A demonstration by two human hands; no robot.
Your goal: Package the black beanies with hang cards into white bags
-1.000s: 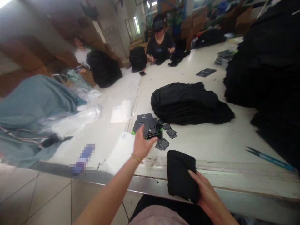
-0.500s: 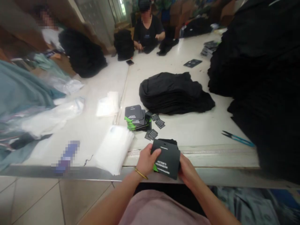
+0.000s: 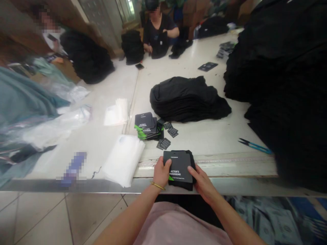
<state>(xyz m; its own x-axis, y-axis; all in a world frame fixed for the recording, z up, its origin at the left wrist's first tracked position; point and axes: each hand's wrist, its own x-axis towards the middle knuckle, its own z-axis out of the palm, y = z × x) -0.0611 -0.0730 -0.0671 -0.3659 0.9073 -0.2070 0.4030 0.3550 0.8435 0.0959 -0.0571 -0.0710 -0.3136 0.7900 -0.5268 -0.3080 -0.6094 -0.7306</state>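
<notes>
A black card printed "ACTOR'S HEADGEAR" [image 3: 178, 166] with a green corner lies flat on a folded black cloth [image 3: 192, 166] at the table's near edge. My left hand [image 3: 161, 173] grips the card's lower left side, thumb on top. My right hand [image 3: 201, 181] presses the right side of the card and cloth. Just beyond them sit a stack of the same cards [image 3: 145, 126] and several small black tags [image 3: 164, 144]. A large pile of folded black cloth [image 3: 187, 98] lies farther on.
A stack of white plastic bags [image 3: 124, 164] lies left of my hands, and blue-handled snips [image 3: 255, 146] lie to the right. Black cloth heaps [image 3: 276, 68] tower at right. A co-worker [image 3: 159, 29] sits at the far end of the white table [image 3: 204, 163].
My left hand has gone from reaching toward the card stack to holding a card. That card now lies flat on the folded cloth, and both hands have closed in at the table edge.
</notes>
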